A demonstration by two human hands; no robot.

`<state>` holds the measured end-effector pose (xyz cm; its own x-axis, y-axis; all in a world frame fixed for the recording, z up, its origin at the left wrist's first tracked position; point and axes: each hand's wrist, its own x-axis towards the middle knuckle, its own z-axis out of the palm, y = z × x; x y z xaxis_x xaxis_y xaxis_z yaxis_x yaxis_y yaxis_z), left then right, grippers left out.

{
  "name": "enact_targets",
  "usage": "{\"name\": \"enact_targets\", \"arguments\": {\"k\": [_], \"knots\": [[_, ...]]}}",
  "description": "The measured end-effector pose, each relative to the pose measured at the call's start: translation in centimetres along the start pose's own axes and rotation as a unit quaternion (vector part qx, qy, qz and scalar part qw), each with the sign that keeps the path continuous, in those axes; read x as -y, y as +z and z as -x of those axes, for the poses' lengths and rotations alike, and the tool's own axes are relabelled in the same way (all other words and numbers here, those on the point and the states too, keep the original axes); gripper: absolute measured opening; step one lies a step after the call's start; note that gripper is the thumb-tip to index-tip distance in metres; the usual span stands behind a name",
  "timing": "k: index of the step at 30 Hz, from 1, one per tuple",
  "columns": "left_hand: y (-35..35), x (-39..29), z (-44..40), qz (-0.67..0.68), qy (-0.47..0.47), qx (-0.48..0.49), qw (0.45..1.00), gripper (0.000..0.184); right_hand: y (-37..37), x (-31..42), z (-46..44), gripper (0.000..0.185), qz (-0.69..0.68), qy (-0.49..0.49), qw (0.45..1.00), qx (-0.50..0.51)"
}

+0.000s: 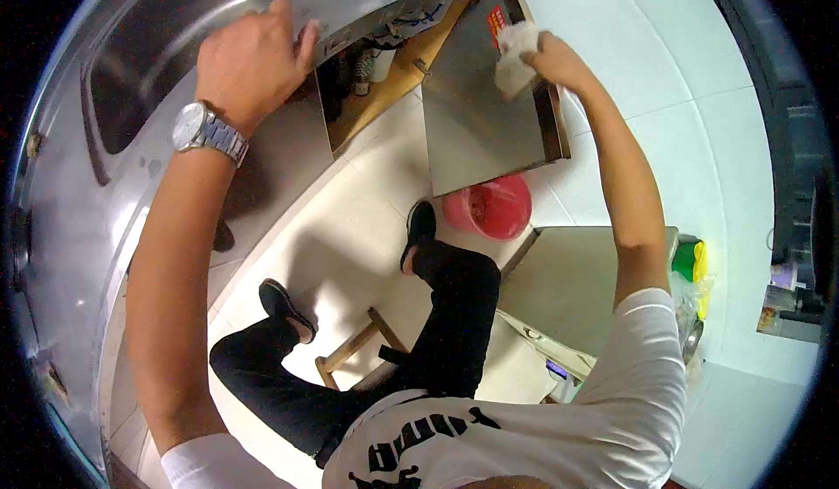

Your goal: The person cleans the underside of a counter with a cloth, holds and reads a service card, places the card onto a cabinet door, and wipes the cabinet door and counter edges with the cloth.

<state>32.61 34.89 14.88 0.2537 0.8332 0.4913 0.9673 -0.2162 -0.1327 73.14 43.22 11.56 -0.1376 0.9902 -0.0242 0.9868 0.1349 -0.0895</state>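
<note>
My left hand (253,62), a metal watch (208,131) on its wrist, grips the front edge of the stainless steel sink counter (162,214). Most of its fingers are curled out of sight. A crumpled whitish cloth (516,62) is closed in my right hand (556,59), held against the upper part of an open cabinet door (476,109). The door has a grey metallic face and a red sticker (496,26) beside the cloth.
Below the door stands a pink bucket (502,208) on the tiled floor. Bottles (362,71) stand inside the open cabinet. A wooden stool (354,349) is between my legs. To the right are a low cabinet (568,279) and a white tiled wall (677,166).
</note>
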Motion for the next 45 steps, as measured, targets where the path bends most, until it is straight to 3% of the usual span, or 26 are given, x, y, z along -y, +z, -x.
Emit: {"name": "enact_targets", "arguments": {"k": [2, 4, 9, 10, 12, 16, 25, 28, 31, 33, 34, 37, 43, 45], "knots": [[0.1, 0.0, -0.1, 0.003, 0.005, -0.006, 1.0, 0.042, -0.7, 0.5, -3.6, 0.042, -0.003, -0.009, 1.0, -0.019], [-0.2, -0.1, -0.2, -0.001, 0.001, 0.007, 1.0, 0.041, -1.4, 0.7, -7.0, 0.045, -0.015, -0.002, 0.998, 0.055], [-0.7, -0.6, -0.3, -0.005, -0.021, 0.034, 0.999, 0.041, -0.9, 0.4, -12.3, 0.042, 0.026, -0.039, 0.998, 0.031], [-0.9, -0.7, -0.4, 0.001, -0.018, 0.023, 1.0, 0.037, -1.3, 1.2, -11.7, 0.039, -0.105, -0.012, 0.994, 0.022], [-0.9, -0.6, -0.3, 0.002, -0.014, 0.013, 1.0, 0.035, 0.5, -0.5, -15.0, 0.03, -0.173, -0.029, 0.984, -0.023], [-0.7, -0.4, -0.4, -0.003, -0.012, 0.039, 0.999, 0.041, 1.1, -1.3, -16.3, 0.031, -0.277, -0.038, 0.96, 0.004], [-0.6, -0.4, -0.2, 0.003, -0.024, 0.036, 0.999, 0.042, 0.2, -1.1, -12.6, 0.037, -0.213, -0.018, 0.974, 0.08], [-0.7, -0.8, -0.3, 0.001, -0.013, 0.023, 1.0, 0.039, 0.9, -2.2, -13.4, 0.037, -0.204, 0.082, 0.974, 0.046], [-0.9, -0.8, -0.2, -0.012, -0.013, 0.014, 1.0, 0.039, 0.7, -1.2, -14.9, 0.031, -0.285, 0.009, 0.957, 0.05], [-0.8, -0.7, -0.4, -0.014, -0.012, 0.01, 1.0, 0.039, -1.2, -0.1, -13.8, 0.029, -0.369, 0.022, 0.927, 0.062], [-0.8, -0.7, -0.4, -0.013, -0.015, 0.012, 1.0, 0.038, -2.0, -1.4, -13.7, 0.027, -0.379, -0.085, 0.913, 0.122], [-0.9, -1.1, -0.4, -0.004, -0.025, 0.015, 1.0, 0.037, 0.1, -2.5, -13.9, 0.025, -0.371, -0.175, 0.909, 0.076], [-0.5, -0.3, -0.2, -0.007, -0.026, 0.025, 0.999, 0.045, 0.7, 0.2, -11.5, 0.026, -0.297, 0.018, 0.955, 0.009], [-0.5, -0.4, 0.0, 0.004, -0.031, 0.019, 0.999, 0.044, 1.2, -0.7, -10.3, 0.029, -0.233, 0.035, 0.97, 0.063]]}}
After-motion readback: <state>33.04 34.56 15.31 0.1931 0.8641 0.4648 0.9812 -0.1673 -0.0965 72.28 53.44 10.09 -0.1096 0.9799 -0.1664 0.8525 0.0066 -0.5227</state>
